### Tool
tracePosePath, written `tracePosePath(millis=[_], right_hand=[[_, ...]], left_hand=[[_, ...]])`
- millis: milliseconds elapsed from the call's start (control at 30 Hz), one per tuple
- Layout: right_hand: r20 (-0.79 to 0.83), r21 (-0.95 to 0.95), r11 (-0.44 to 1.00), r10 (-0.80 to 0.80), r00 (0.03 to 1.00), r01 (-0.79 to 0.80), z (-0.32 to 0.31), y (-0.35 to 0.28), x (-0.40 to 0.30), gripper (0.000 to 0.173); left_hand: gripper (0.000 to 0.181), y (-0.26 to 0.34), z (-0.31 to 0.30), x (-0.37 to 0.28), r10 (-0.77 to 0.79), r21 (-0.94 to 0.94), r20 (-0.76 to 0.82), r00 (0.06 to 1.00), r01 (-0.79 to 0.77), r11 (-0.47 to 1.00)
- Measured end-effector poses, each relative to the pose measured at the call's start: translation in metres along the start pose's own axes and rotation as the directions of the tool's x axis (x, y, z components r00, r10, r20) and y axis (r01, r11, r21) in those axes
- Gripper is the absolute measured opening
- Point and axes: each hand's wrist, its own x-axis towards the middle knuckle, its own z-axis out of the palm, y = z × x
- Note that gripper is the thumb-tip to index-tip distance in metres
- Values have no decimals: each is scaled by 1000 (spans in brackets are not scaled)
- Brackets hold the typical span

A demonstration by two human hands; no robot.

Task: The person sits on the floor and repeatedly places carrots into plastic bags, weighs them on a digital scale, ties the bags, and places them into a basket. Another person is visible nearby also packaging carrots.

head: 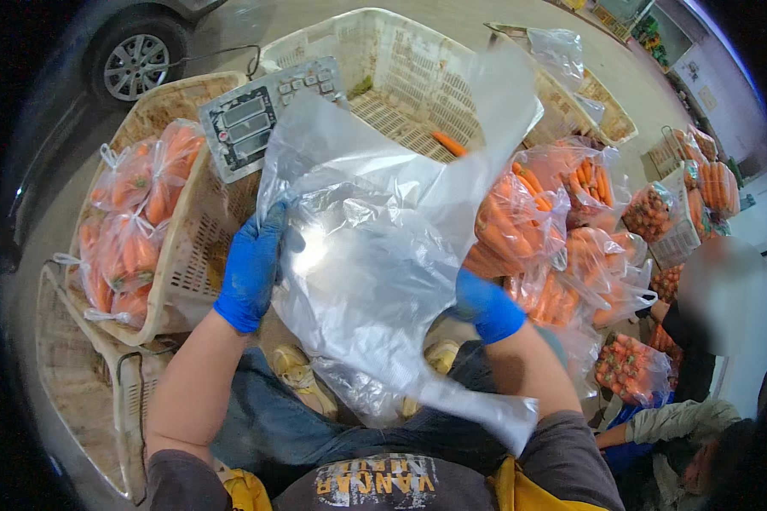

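A large clear plastic bag hangs unfolded before me, its mouth spread towards the top. My left hand, in a blue glove, grips its left edge with the thumb on the near face. At the right edge, my gloved right hand holds the film; it is blurred and its fingertips are hidden behind the plastic. Beyond the bag stands a pale plastic crate with one loose carrot on its slatted floor. The worn keypad-and-display panel of a weighing scale sits left of it.
Tied bags of carrots fill a crate on my left, above another crate. Bagged carrots are heaped on the right. A co-worker's sleeve reaches in lower right. A car wheel stands upper left.
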Motion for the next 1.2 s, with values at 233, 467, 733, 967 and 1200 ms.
tracePosePath(millis=[233,467,733,967,1200], right_hand=[[-135,178,962,-187,973,209,-12,17,12,31],[-369,136,902,-338,866,410,16,51,38,23],[-126,419,760,-493,861,497,16,6,-2,30],[-370,-441,820,-537,758,365,8,14,-1,21],[-242,-725,641,-579,778,252,48,38,11,23]], left_hand=[[23,-24,-8,26,304,254,-79,950,-275,927],[31,-31,20,-25,203,232,375,905,-303,924],[26,-97,-81,114,383,152,315,869,-444,883],[33,-95,-62,119,438,468,112,892,-437,768],[37,-79,34,2,518,362,362,775,-629,688]])
